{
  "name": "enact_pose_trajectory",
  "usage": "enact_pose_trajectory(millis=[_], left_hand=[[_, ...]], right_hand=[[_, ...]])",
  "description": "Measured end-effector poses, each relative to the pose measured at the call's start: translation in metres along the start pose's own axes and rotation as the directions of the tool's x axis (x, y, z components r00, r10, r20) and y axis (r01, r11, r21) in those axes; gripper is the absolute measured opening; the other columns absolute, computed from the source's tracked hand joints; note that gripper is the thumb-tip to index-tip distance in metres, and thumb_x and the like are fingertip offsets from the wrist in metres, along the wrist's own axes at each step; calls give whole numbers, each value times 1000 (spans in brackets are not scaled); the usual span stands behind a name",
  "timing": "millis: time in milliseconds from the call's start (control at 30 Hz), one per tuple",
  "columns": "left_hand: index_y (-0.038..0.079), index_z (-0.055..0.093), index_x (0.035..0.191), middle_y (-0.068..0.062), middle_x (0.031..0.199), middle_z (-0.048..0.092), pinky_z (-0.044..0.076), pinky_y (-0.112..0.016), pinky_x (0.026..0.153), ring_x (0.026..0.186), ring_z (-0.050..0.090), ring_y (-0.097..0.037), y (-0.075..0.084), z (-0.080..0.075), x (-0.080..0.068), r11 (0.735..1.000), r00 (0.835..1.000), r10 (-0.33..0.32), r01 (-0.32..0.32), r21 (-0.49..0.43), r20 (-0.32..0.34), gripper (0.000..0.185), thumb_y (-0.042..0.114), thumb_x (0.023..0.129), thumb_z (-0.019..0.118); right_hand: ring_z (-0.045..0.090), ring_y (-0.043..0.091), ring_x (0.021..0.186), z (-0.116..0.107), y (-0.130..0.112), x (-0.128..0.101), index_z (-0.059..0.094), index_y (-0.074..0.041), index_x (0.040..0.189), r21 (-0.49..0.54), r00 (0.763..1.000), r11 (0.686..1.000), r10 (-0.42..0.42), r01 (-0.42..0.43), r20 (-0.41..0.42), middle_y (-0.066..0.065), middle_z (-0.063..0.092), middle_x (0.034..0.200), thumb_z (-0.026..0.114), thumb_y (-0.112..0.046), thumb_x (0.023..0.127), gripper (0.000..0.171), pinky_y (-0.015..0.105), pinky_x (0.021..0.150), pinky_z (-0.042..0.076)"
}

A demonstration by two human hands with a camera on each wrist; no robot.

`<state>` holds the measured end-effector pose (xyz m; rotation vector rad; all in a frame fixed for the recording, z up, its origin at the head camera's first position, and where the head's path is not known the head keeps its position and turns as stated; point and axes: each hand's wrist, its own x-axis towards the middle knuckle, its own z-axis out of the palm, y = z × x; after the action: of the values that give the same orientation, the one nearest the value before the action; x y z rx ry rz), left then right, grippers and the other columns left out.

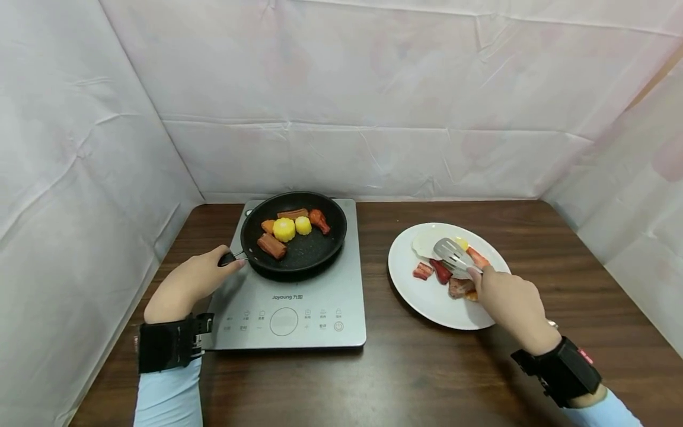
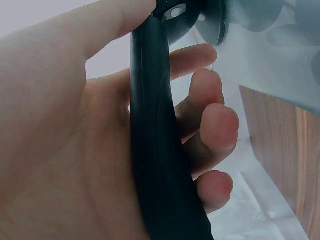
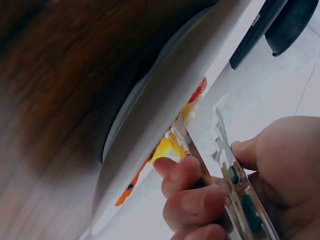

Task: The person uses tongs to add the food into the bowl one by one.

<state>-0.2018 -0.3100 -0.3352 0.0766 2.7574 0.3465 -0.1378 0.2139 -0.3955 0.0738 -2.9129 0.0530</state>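
Note:
A black frying pan sits on a grey induction cooker, holding corn pieces, sausage pieces and a red drumstick-shaped piece. My left hand grips the pan's black handle, fingers curled round it. My right hand holds metal tongs over a white plate; their slotted tip hovers above a fried egg and red meat pieces. In the right wrist view the fingers pinch the shiny tongs beside the plate's rim.
The dark wooden table is enclosed by white sheeted walls at the back and both sides. The cooker's control panel faces me. Bare tabletop lies between cooker and plate and along the near edge.

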Motion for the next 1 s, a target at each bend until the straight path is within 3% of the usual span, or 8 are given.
enact_pose_trajectory(millis=[167,333,533,767,1000], left_hand=[[-8,25,157,-38,151,41,45,-69,102,133,49,-56,2,0,0,1000,1000,-5,5,-1,1,82,56,106,38],[-7,25,157,-38,151,41,46,-68,100,133,50,-56,2,0,0,1000,1000,-5,6,-6,3,81,55,107,38],[-7,26,156,-38,150,43,48,-67,98,130,52,-55,1,0,0,1000,1000,-6,6,-7,-2,81,55,107,38],[-6,26,157,-38,150,43,47,-68,99,131,51,-55,2,-1,0,1000,1000,-5,6,-13,1,81,56,106,38],[-6,26,157,-38,150,43,46,-69,100,132,50,-56,1,0,0,1000,1000,-12,12,-16,4,82,57,106,38]], right_hand=[[52,30,42,7,-1,3,52,2,72,-11,999,999,-48,48,-14,10,47,47,65,-33,100,47,47,36,42],[60,35,48,9,-1,6,54,6,82,19,999,1000,-4,3,52,18,57,55,72,-37,94,48,49,38,44],[61,35,50,9,-2,8,53,5,80,-7,997,1000,3,-3,78,17,59,60,66,-21,96,34,50,40,45],[57,29,49,10,0,7,53,2,76,-56,993,998,-14,21,114,12,58,61,65,-20,98,34,48,40,45],[56,29,48,12,-1,8,52,1,77,-34,995,999,-2,5,98,9,56,60,62,-19,99,31,49,39,45]])
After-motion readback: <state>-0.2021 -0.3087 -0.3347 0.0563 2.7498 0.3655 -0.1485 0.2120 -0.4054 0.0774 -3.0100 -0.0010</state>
